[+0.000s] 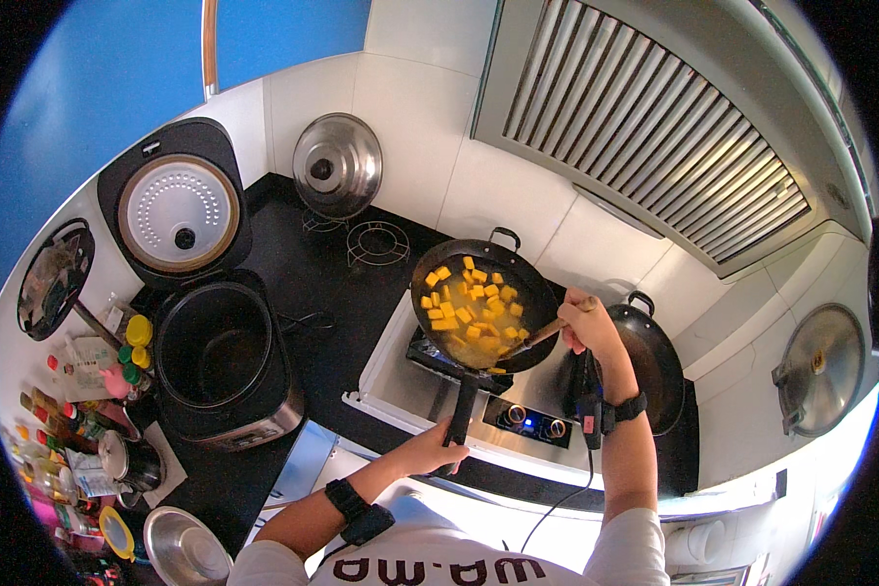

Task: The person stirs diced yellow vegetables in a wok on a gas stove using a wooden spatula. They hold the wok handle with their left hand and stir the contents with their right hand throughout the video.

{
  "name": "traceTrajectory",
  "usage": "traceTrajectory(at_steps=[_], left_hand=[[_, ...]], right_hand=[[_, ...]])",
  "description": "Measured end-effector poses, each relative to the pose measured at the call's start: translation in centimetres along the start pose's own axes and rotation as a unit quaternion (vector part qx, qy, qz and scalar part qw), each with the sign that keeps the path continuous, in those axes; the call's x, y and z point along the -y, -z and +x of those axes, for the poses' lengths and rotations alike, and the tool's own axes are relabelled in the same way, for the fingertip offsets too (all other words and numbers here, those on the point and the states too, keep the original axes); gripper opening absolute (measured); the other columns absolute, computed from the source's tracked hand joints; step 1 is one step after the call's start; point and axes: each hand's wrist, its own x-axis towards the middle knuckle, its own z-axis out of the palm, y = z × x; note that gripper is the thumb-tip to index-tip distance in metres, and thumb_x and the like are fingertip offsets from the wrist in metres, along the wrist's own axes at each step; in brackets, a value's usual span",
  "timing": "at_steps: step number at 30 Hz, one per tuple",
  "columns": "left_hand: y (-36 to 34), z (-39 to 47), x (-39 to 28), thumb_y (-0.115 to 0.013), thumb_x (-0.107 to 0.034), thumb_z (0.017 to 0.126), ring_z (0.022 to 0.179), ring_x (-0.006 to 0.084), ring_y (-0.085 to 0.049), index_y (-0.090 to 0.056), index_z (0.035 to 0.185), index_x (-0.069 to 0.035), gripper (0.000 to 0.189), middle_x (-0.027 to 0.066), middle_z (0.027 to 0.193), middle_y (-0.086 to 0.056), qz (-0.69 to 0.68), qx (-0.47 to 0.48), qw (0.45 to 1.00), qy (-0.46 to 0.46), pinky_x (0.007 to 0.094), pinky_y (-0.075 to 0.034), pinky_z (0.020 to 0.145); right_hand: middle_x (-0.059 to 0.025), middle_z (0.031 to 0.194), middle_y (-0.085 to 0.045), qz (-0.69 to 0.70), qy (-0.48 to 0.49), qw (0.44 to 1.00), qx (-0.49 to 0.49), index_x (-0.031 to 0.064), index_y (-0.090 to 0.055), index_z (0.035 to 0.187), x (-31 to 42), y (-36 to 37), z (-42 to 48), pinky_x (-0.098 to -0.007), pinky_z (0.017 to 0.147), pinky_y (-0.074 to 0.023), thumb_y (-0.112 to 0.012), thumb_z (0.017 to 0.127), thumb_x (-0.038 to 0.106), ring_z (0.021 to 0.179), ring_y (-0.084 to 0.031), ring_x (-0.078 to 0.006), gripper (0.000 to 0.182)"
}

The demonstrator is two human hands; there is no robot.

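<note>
A black wok (536,289) stands tilted slightly on the left burner, with yellow food cubes (448,309) and cloudy liquid in it. My left hand (434,450) grips the wok's long black handle (466,403) at its near end. My right hand (590,319) holds the wooden handle of a spatula (546,334), and its working end reaches into the near right part of the wok, among the cubes. The spatula's tip is partly hidden by the liquid and food. One yellow piece lies at the near rim of the wok.
A second wok (648,366) is on the right side of the gas stove (410,388). To the left are an open rice cooker (286,414), a wire rack (379,244), a steel lid (337,165) and a metal bowl (183,549). The range hood (513,154) hangs above.
</note>
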Motion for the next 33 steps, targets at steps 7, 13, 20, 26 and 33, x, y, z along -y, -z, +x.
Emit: traceTrajectory(at_steps=[7, 13, 20, 26, 33], left_hand=[[0.2, 0.2, 0.9, -0.058, -0.018, 0.088, 0.065, 0.0139, -0.055, -0.024, 0.138, 0.003, 0.064, 0.0016, 0.071, -0.052, 0.007, -0.002, 1.000, 0.000, 0.0287, -0.047, 0.062], [0.0, 0.0, 0.3, -0.057, -0.018, 0.088, 0.064, 0.0139, -0.055, -0.027, 0.135, 0.003, 0.060, 0.0026, 0.070, -0.053, 0.027, -0.010, 1.000, 0.000, 0.0287, -0.046, 0.061], [-0.1, -0.3, -0.1, -0.058, -0.020, 0.088, 0.063, 0.0129, -0.055, -0.030, 0.131, 0.003, 0.057, 0.0023, 0.070, -0.055, 0.032, -0.016, 0.999, 0.003, 0.0277, -0.045, 0.060], [-0.1, 0.1, 0.2, -0.057, -0.019, 0.088, 0.063, 0.0124, -0.055, -0.033, 0.126, 0.002, 0.050, 0.0022, 0.070, -0.055, 0.024, -0.008, 1.000, 0.008, 0.0275, -0.044, 0.060], [0.0, 0.1, 0.8, -0.057, -0.018, 0.089, 0.064, 0.0132, -0.055, -0.034, 0.125, 0.002, 0.047, 0.0027, 0.071, -0.054, 0.010, -0.011, 1.000, 0.000, 0.0278, -0.045, 0.062]], right_hand=[[-0.0058, 0.049, -0.053, 0.051, 0.010, 0.998, -0.022, 0.0069, -0.044, 0.072, -1.0, -3.6, 0.4, -0.0252, 0.032, -0.0355, -0.051, 0.085, 0.014, 0.034, -0.045, -0.0111, 0.016], [-0.0043, 0.050, -0.048, 0.115, 0.052, 0.989, -0.075, 0.0061, -0.042, 0.072, -3.8, -6.0, 2.4, -0.0266, 0.033, -0.0367, -0.051, 0.086, 0.013, 0.037, -0.049, -0.0119, 0.017], [-0.0035, 0.052, -0.041, 0.092, 0.086, 0.981, -0.150, 0.0076, -0.037, 0.073, -6.7, -6.9, 4.8, -0.0311, 0.038, -0.0387, -0.052, 0.088, 0.015, 0.043, -0.052, -0.0139, 0.023], [-0.0036, 0.052, -0.042, -0.050, 0.093, 0.979, -0.173, 0.0081, -0.037, 0.073, -8.2, -5.1, 5.2, -0.0320, 0.041, -0.0407, -0.054, 0.087, 0.018, 0.043, -0.052, -0.0144, 0.024], [-0.0055, 0.047, -0.050, -0.064, 0.021, 0.991, -0.118, 0.0048, -0.044, 0.072, -3.0, -2.0, 2.4, -0.0286, 0.034, -0.0364, -0.052, 0.083, 0.016, 0.036, -0.047, -0.0131, 0.017]])
